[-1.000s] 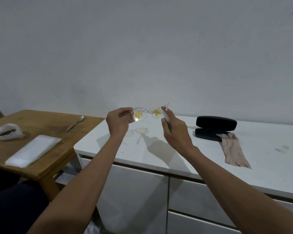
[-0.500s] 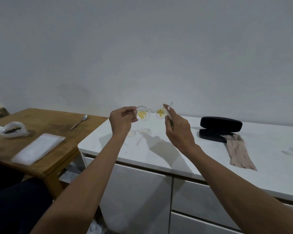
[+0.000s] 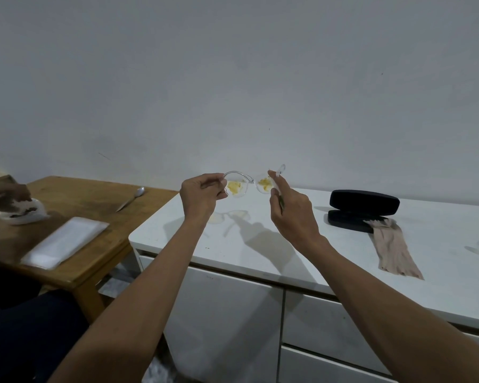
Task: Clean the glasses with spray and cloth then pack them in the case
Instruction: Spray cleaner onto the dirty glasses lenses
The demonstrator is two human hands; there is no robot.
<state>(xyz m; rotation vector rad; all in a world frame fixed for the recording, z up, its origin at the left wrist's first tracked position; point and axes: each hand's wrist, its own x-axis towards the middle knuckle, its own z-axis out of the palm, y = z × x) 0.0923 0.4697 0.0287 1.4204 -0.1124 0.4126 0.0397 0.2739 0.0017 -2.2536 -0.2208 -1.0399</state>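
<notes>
Left hand (image 3: pixel 201 195) pinching one end of glasses (image 3: pixel 249 185), lenses smeared yellow, above counter's (image 3: pixel 260 244) back-left part. Right hand (image 3: pixel 289 208) gripping a small spray bottle (image 3: pixel 279 175). Open case (image 3: pixel 362 210), cloth (image 3: pixel 393 248) toward back right. No readable writing.

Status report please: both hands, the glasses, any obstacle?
Left hand and right hand grip the clear glasses by the ends, raised above the white counter. Both lenses smeared yellow. Open case and cloth wait at right, unobstructed.

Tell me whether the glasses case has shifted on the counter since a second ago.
No. The black glasses case lies open in the same spot, its base touching the top end of the beige cloth on the white counter; only the camera moved.
</notes>
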